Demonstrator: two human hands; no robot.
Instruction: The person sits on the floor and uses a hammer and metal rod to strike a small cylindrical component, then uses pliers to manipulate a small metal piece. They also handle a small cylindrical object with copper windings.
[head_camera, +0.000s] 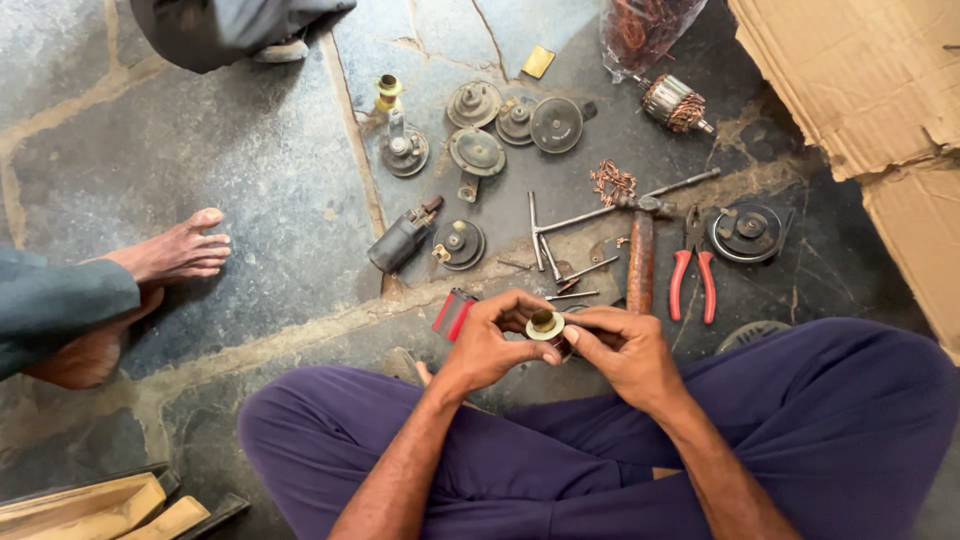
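A person in purple trousers is sitting cross-legged on the grey stone floor (250, 170), holding both hands together above the lap. The left hand (492, 345) is closing its fingers and thumb around a small round part with a pale rim and a brass-coloured centre (545, 324), gripping it from the left side. The right hand (625, 350) is pinching the same part from the right, with its fingertips (572, 335) pressing against the rim. The part is sitting between the two hands, raised off the floor, just in front of the knees.

On the floor just beyond the hands, a small red flat object (453, 314) is lying beside the left hand. A wooden-handled hammer (640, 255) is lying next to red-handled pliers (692, 270), and a T-shaped metal wrench (590, 218) is resting near them. Several dark round disc-shaped metal housings (476, 152) are lying farther out, with a dark cylindrical motor body (400, 240) and a copper-wound armature (675, 103). A torn brown cardboard sheet (860, 90) is covering the right side. Another person's bare foot (180, 250) is resting at the left.
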